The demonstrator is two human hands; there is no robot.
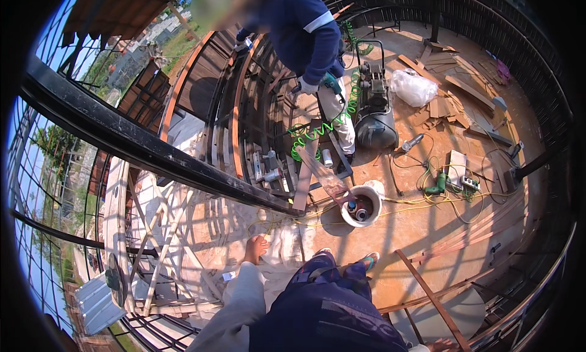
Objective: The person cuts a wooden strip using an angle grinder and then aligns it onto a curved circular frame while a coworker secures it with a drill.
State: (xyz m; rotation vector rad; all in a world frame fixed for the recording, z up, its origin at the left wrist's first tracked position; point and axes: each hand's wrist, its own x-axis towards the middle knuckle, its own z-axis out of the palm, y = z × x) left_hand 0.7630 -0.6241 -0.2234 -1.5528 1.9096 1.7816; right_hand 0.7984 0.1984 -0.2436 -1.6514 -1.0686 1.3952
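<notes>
My left hand (256,248) hangs over the pale dusty floor, its fingers loosely apart and nothing in them. Low at the right, my right hand (447,345) is partly cut off by the lower edge. Its fingers look stretched out beside a long reddish-brown wooden strip (432,299); whether they touch it I cannot tell. Ahead of me stands a white bucket (376,213) with small cans or containers inside. A flat board with brownish smears (323,176) leans toward the bucket's rim.
A co-worker in a blue top (303,35) holds a teal power drill (331,85) beside an air compressor (376,129) with a coiled green hose (317,131). A green power tool (436,184), cables, an angle grinder (412,143) and wood offcuts (442,108) lie rightward. A black metal beam (152,154) crosses the left.
</notes>
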